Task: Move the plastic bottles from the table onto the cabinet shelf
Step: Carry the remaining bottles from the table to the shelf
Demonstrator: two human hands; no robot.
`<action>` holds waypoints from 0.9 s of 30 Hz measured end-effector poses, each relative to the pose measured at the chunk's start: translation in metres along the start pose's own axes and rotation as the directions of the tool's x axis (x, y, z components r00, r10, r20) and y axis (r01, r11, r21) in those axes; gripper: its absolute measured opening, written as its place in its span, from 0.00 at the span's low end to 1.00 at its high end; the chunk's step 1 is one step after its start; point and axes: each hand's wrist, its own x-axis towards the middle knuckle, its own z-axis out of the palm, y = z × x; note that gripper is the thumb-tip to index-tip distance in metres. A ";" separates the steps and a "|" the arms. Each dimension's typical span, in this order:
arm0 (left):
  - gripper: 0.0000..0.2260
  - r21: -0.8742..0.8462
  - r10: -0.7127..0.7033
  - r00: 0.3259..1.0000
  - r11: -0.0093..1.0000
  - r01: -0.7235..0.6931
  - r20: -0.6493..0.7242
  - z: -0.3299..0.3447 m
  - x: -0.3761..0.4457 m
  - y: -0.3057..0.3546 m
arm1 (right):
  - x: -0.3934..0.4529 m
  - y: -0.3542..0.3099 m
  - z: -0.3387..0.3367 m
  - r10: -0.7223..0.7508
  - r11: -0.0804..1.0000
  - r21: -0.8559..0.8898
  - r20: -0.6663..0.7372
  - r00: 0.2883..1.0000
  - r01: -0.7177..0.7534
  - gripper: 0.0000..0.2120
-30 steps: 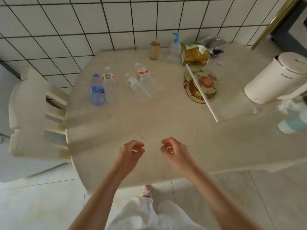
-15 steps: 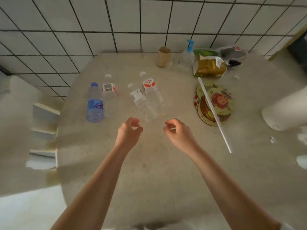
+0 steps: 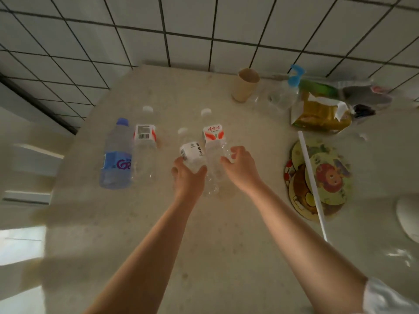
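Observation:
Several clear plastic bottles stand on the beige table (image 3: pixel 158 234). My left hand (image 3: pixel 187 177) grips the white-labelled bottle (image 3: pixel 192 152) around its lower body. My right hand (image 3: pixel 240 165) grips the bottle with the red and white label (image 3: pixel 213 134) just to the right of it. Further left stand a blue-labelled bottle with a blue cap (image 3: pixel 116 155) and another red-labelled bottle (image 3: pixel 145 141), side by side and untouched. No cabinet shelf is in view.
At the back of the table are a paper cup (image 3: pixel 244 87), a spray bottle with a blue head (image 3: pixel 290 87) and snack bags (image 3: pixel 322 112). Cartoon coasters (image 3: pixel 324 177) under a white rod (image 3: pixel 311 184) lie to the right. A white appliance (image 3: pixel 408 216) sits at the right edge. The tiled wall is behind.
Both hands have reached forward across the table from its near edge and closed around the two middle bottles. The camera has moved closer to the table.

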 end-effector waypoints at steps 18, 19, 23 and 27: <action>0.36 0.142 -0.029 0.999 0.989 0.032 -0.017 0.021 0.040 0.004 | 0.083 -0.010 0.034 0.209 0.978 -0.057 0.137 0.968 -0.203 0.30; 0.36 0.116 -0.045 0.999 0.992 0.046 -0.014 0.019 0.041 0.003 | 0.083 -0.008 0.033 0.201 0.980 -0.037 0.137 0.970 -0.198 0.29; 0.32 0.082 -0.011 1.000 0.997 0.010 0.003 0.009 0.036 -0.007 | 0.069 0.005 0.028 0.154 0.987 0.013 0.158 0.975 -0.158 0.28; 0.30 -0.022 -0.047 0.994 0.999 0.050 0.098 -0.003 0.016 -0.022 | 0.030 0.031 0.019 0.153 0.978 0.116 0.178 0.972 -0.175 0.25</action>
